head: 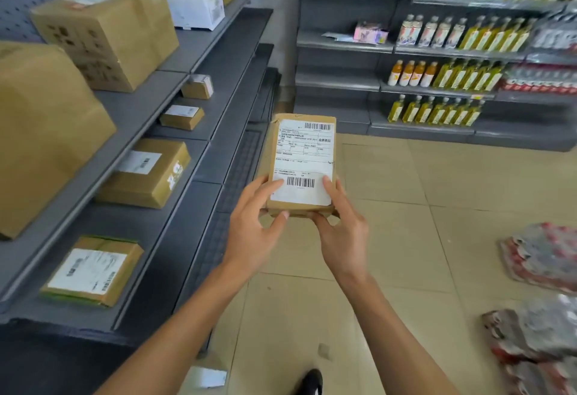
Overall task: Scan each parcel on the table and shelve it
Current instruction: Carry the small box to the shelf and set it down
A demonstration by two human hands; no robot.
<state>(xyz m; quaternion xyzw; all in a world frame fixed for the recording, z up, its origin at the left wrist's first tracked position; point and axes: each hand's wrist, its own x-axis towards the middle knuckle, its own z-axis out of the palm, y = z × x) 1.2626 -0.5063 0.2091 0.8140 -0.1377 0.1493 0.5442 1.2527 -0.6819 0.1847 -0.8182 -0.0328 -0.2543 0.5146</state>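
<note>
Both hands (299, 226) gripping flat brown parcel (303, 160), white barcoded label

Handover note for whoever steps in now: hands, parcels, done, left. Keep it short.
Left hand: grips the near left corner of the held parcel, thumb on its near edge.
Right hand: grips the near right corner, thumb on the label.
Held parcel: flat brown box, label up, over the floor beside the grey shelves, touching no shelf.
Done: several shelved parcels already sit on the tiers at left.
Left: shelve this one. Whether it was scanned cannot be told; no table or scanner is in view.
</note>
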